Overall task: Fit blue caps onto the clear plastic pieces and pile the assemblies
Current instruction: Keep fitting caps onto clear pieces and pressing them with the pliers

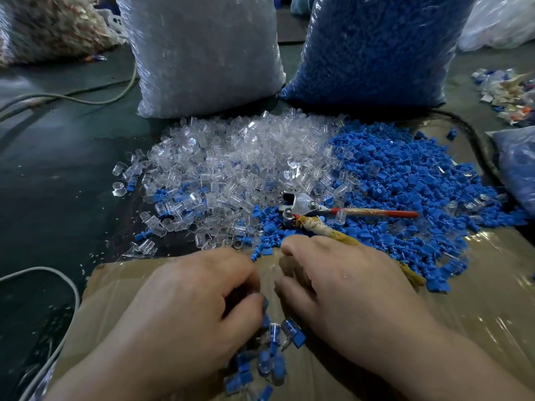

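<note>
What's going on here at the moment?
A person is working bare-handed over a cardboard sheet. The left hand and right hand are curled close together; what they pinch is hidden. A small heap of assemblies lies between the wrists. Ahead are loose clear pieces and blue caps, with pliers lying on them.

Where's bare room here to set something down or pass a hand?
Free: cardboard left of the left hand; cardboard right of the right hand, below the blue caps; dark floor left of the clear pieces, between the cables. Crowded: both piles, pliers, assemblies between the wrists.
</note>
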